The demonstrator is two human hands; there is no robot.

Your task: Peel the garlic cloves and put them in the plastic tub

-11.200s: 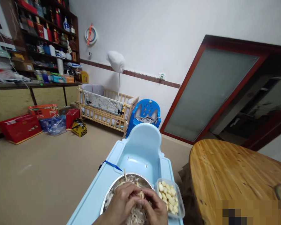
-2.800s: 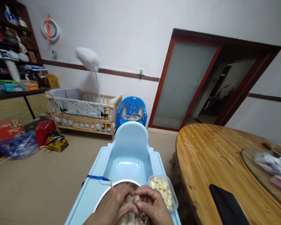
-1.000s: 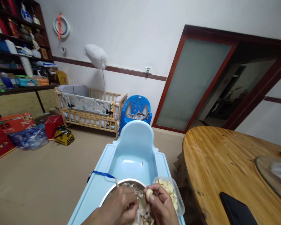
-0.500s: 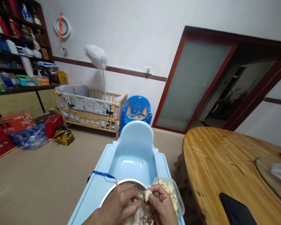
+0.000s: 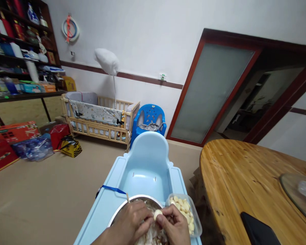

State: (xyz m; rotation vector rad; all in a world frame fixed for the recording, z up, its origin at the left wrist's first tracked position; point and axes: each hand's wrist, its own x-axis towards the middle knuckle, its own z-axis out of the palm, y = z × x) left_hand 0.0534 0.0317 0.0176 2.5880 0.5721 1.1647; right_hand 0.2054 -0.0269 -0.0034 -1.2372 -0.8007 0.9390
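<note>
My right hand (image 5: 177, 223) pinches a pale, peeled-looking garlic clove (image 5: 157, 214) between thumb and fingers. On the clove's left side, my left hand (image 5: 135, 219) is curled, its thumb and fingertips closed against the edge. Both hands are over a round metal bowl (image 5: 114, 216) that contains garlic skins and cloves (image 5: 153, 236), partly hidden by my hands. Just right of the bowl, a clear plastic container (image 5: 198, 226) holds many peeled garlic cloves (image 5: 185, 207). Bowl and container rest on the light blue plastic chair (image 5: 149, 149).
To the right stands a wooden table (image 5: 229, 177) with a black phone-like object (image 5: 258, 228) on it. A blue strap (image 5: 113, 189) crosses the chair's left side. Beyond are a blue child's chair (image 5: 150, 115), a wooden crib (image 5: 99, 131) and a sliding door (image 5: 211, 88). Bags (image 5: 71, 146) lie at left.
My left fingertips have moved right and closed in on the clove. The clove has turned and shifted slightly left in my right fingers. The view has moved a little.
</note>
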